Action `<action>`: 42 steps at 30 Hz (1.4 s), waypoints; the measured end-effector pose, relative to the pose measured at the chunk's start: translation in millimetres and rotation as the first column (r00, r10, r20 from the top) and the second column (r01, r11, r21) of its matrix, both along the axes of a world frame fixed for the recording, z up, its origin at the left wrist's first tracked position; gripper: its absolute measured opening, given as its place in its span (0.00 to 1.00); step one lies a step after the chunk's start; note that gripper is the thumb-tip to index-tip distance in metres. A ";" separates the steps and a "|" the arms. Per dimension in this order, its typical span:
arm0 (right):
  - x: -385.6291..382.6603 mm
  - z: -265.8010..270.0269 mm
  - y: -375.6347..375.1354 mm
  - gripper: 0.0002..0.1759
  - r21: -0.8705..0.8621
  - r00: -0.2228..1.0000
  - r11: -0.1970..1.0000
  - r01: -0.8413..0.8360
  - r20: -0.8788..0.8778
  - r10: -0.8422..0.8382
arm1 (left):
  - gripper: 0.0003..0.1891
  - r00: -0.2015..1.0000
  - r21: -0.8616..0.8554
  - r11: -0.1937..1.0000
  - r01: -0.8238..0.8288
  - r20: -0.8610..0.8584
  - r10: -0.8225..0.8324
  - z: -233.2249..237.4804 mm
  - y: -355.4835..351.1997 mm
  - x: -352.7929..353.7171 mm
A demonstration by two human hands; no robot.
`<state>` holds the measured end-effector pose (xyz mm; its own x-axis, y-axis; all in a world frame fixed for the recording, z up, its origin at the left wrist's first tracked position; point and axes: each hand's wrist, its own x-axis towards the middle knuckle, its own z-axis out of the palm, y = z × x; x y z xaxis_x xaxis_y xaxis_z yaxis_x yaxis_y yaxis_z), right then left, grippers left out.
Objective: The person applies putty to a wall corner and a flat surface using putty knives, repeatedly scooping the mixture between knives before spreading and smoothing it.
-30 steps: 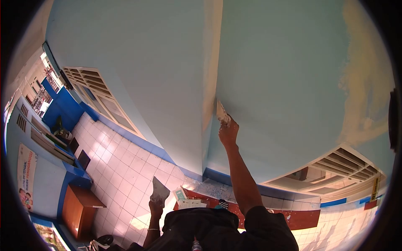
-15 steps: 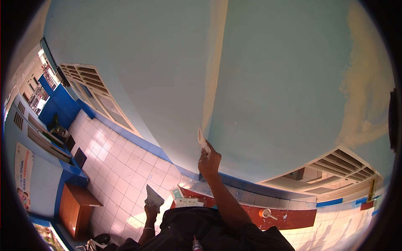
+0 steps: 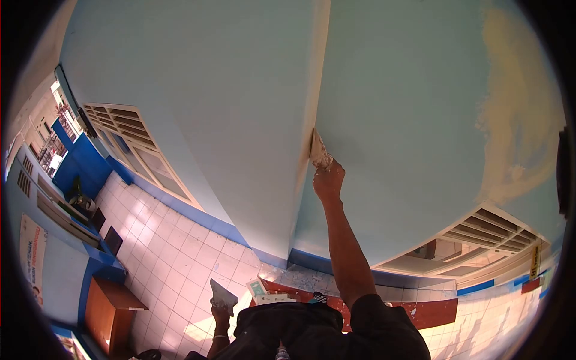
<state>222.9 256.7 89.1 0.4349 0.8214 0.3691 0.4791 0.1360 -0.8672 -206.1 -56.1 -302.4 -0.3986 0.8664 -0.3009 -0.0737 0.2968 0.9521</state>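
Note:
My right hand [image 3: 329, 182] reaches up, fingers closed round a putty knife [image 3: 320, 150] smeared with pale filler. Its blade touches the inside corner of the pale blue-green wall [image 3: 402, 114], along a cream filler strip [image 3: 320, 66]. Low on the left, my left hand [image 3: 221, 319] is closed on a wide, flat filling knife [image 3: 224, 296], held away from the wall with its grey blade tilted up. Whatever filler lies on that blade is too small to make out.
Behind my body stands a red bench [image 3: 429, 313] with papers [image 3: 270, 297] on it. A louvred window [image 3: 489, 231] is at lower right, another window [image 3: 141, 141] at left. A brown wooden desk [image 3: 108, 309] stands on the tiled floor [image 3: 180, 252].
My right hand has moved up and slightly right along the corner with the putty knife. My left hand has dropped slightly. My sleeve now covers the cup on the bench.

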 end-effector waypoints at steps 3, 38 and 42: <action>-19.2 -13.4 5.6 0.25 0.176 0.994 0.983 0.048 0.089 -0.065 | 0.19 0.995 -0.054 0.998 -0.033 0.092 0.038 -21.9 -29.4 -22.4; -63.0 38.7 -37.7 0.31 0.062 0.986 0.998 -0.003 0.165 -0.007 | 0.22 0.966 -0.457 0.884 0.096 -0.173 -0.194 -27.6 -61.2 -85.6; -95.9 18.3 -79.8 0.31 0.113 0.967 0.992 0.048 0.242 -0.074 | 0.22 0.962 -0.477 0.872 0.110 -0.169 -0.214 -27.3 -51.0 -85.4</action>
